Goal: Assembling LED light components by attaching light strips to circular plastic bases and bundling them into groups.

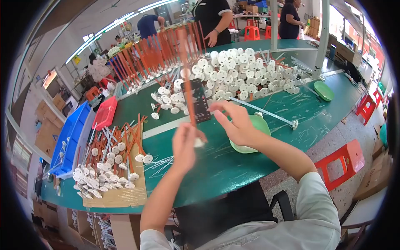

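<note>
Gripped orange rod [188,79] upright in left hand [184,146].
Held right hand [236,124] half open and unladen, near black phone [201,100].

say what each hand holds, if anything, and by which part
Left hand: an orange rod, near its lower end above the white base. Right hand: apparently nothing.

The left grip [183,146] holds a blurred orange stick [188,93] upright — the right grip [238,124], loosely spread, hovers over the bench [208,177] near a smartphone [201,104].
</note>
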`<state>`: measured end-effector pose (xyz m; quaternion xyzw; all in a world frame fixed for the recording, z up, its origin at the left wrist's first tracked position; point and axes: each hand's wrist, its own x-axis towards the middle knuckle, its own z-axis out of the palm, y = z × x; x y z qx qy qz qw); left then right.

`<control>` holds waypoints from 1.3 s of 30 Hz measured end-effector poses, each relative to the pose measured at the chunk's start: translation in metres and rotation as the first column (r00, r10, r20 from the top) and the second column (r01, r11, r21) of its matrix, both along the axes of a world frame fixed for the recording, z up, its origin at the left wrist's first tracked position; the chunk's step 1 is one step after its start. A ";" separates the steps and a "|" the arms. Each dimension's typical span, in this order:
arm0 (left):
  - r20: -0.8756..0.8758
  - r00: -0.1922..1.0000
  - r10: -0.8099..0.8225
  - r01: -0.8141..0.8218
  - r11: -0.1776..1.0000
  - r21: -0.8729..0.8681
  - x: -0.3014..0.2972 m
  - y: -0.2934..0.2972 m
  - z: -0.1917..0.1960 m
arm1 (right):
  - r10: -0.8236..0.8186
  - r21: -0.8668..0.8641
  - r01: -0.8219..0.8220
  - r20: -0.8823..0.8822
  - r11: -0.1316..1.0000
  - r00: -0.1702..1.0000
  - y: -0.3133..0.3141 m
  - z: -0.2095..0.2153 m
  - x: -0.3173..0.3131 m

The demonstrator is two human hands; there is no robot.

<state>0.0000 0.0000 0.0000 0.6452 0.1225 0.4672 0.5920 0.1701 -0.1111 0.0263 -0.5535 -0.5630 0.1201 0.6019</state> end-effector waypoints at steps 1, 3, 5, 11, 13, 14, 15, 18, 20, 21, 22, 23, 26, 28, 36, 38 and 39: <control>0.000 0.999 0.033 -0.033 0.999 -0.013 -0.009 0.000 0.000 | -0.065 0.075 0.052 0.182 0.996 0.981 0.000 -0.007 0.000; 0.230 0.959 0.164 -0.104 0.962 -0.254 -0.015 0.012 0.009 | -0.117 0.122 0.080 0.336 0.989 0.935 -0.019 -0.020 0.015; 0.211 0.942 0.263 -0.131 0.861 -0.491 -0.038 0.073 0.032 | -0.112 0.126 0.079 0.290 0.989 0.950 -0.014 -0.025 0.013; -0.183 0.937 0.297 -0.347 0.745 -0.570 -0.095 0.195 0.039 | -0.062 0.112 0.025 0.337 0.993 0.940 -0.010 -0.019 0.004; -0.195 0.918 0.346 -0.394 0.735 -0.552 -0.088 0.189 0.038 | -0.062 0.131 0.018 0.342 0.991 0.938 -0.011 -0.025 0.008; -0.290 0.927 0.238 -0.364 0.755 -0.544 -0.086 0.192 0.033 | -0.062 0.146 0.011 0.349 0.989 0.935 -0.011 -0.026 0.009; -0.385 0.915 0.122 -0.331 0.772 -0.543 -0.082 0.188 0.032 | -0.061 0.148 0.010 0.346 0.989 0.936 -0.012 -0.027 0.011; -0.375 0.913 0.160 -0.341 0.804 -0.487 -0.081 0.180 0.035 | -0.046 0.156 -0.008 0.342 0.988 0.938 -0.012 -0.027 0.008; -0.327 0.922 0.207 -0.347 0.814 -0.465 -0.086 0.175 0.037 | -0.026 0.137 -0.032 0.403 0.990 0.915 -0.011 -0.028 0.005; -0.328 0.919 0.217 -0.351 0.829 -0.435 -0.081 0.172 0.034 | -0.036 0.132 -0.019 0.405 0.991 0.914 -0.014 -0.027 0.007; -0.328 0.918 0.224 -0.350 0.845 -0.404 -0.076 0.167 0.030 | -0.023 0.126 -0.032 0.413 0.991 0.911 -0.014 -0.027 0.006; -0.261 0.936 0.237 -0.331 0.846 -0.419 -0.077 0.160 0.021 | -0.014 0.121 -0.041 0.420 0.992 0.907 -0.014 -0.026 0.005; -0.031 0.966 0.256 -0.244 0.865 -0.438 -0.071 0.149 -0.014 | 0.002 0.151 -0.074 0.429 0.986 0.903 -0.012 -0.021 0.019; 0.013 0.960 0.281 -0.230 0.809 -0.542 -0.068 0.120 -0.018 | -0.104 0.127 0.080 0.193 0.989 0.976 -0.003 -0.021 0.045; -0.069 0.990 0.121 -0.139 0.799 -0.585 -0.047 0.084 -0.025 | -0.562 -0.325 0.462 -0.541 0.826 0.625 -0.036 0.018 0.304; -0.078 0.990 0.120 -0.143 0.830 -0.539 -0.050 0.085 -0.034 | -0.641 -0.393 0.506 -0.488 0.768 0.593 -0.049 0.008 0.326; -0.095 0.989 0.116 -0.148 0.853 -0.500 -0.049 0.081 -0.035 | -0.719 -0.467 0.547 -0.423 0.694 0.552 -0.051 0.006 0.327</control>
